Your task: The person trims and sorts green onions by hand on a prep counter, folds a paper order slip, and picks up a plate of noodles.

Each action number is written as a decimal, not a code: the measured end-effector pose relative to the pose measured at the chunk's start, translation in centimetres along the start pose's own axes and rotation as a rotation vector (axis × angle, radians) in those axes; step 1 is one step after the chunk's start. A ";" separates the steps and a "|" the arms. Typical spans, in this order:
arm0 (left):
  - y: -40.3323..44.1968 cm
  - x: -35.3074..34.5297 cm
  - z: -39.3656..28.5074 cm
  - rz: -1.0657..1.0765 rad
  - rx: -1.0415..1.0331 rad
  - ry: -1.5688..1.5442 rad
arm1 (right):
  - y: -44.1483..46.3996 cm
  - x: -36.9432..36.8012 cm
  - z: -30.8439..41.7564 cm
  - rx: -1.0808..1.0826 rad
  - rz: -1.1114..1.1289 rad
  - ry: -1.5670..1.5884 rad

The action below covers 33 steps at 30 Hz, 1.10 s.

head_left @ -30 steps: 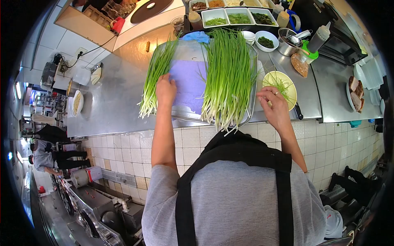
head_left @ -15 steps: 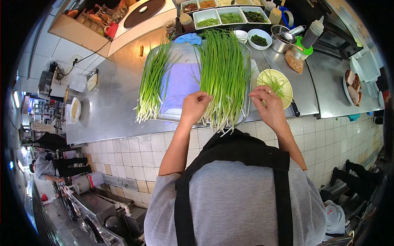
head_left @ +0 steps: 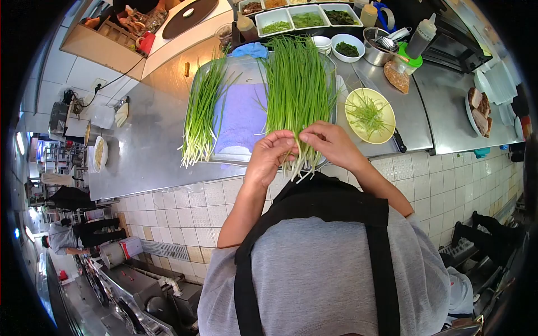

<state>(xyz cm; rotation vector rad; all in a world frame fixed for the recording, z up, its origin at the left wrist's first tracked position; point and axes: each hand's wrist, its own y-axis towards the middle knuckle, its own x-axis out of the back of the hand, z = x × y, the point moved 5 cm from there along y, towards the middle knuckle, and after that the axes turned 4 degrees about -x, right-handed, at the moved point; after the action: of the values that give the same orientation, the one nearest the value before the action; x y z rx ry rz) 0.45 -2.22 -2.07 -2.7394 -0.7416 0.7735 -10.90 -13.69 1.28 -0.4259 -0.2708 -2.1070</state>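
Observation:
A thick bundle of long green chives [head_left: 297, 84] lies in a metal tray [head_left: 335, 84], white ends toward me. My left hand [head_left: 270, 158] is closed at the bundle's lower left, thumb and fingers pinching chive stalks near the white ends. Right beside it, my right hand [head_left: 332, 144] bends over the same stalks, its fingertips pinched on them. A smaller bunch of chives [head_left: 203, 106] rests along the tray's left side. Between the bunches shows a purple cloth [head_left: 241, 112]. To the right, a pale yellow bowl [head_left: 386, 131] holds loose green trimmings.
A knife [head_left: 399, 141] lies by the yellow bowl. Behind the tray are a blue cloth [head_left: 250, 50], a white bowl of dark greens [head_left: 348, 48] and a metal pot [head_left: 378, 53]. A plate of meat [head_left: 479, 112] stands far right. Other people are at both sides.
My right hand has moved left from beside the yellow bowl to the chives' white ends, next to my left hand. My left hand has turned and closed on stalks there.

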 end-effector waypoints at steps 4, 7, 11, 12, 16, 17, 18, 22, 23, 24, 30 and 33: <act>0.2 -1.8 1.2 0.037 -0.020 -0.028 | -0.4 -0.1 -2.1 -0.107 -0.016 0.113; 0.7 -2.3 1.5 0.003 0.017 -0.055 | -0.7 0.7 -2.4 -0.145 -0.013 0.137; 1.4 -3.9 0.9 0.005 0.007 -0.013 | -1.1 0.8 -4.0 -0.172 0.061 0.103; 1.8 -4.1 1.0 0.013 -0.030 -0.040 | -1.3 1.1 -4.1 -0.198 0.065 0.142; 2.3 -5.1 -0.1 0.029 -0.135 -0.060 | -2.2 2.8 -4.1 -0.267 0.057 0.416; 2.3 -5.4 -0.6 0.021 -0.158 -0.049 | -2.5 3.3 -4.1 -0.273 0.049 0.515; 2.2 -5.6 -1.0 0.004 -0.167 -0.036 | -2.8 3.8 -4.3 -0.290 0.025 0.546; 2.0 -5.8 -1.9 0.016 -0.172 0.046 | -3.4 5.3 -4.9 -0.287 -0.025 0.576; 2.2 -5.8 -1.7 0.030 -0.157 0.056 | -3.5 5.7 -4.6 -0.277 -0.036 0.563; 2.3 -5.8 -1.6 0.043 -0.143 0.067 | -3.5 6.0 -4.4 -0.267 -0.046 0.550; 2.3 -6.8 -0.6 0.144 -0.066 0.086 | -3.4 6.5 -4.3 -0.256 -0.084 0.460; 2.4 -7.5 -0.2 0.181 -0.043 0.098 | -3.3 6.3 -3.0 -0.229 -0.035 0.348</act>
<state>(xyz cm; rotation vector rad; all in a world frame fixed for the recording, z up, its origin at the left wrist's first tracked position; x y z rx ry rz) -3.98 -8.12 0.56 -2.8889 -0.5013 0.6589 -17.41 -17.79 0.98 -0.1807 0.1675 -2.2113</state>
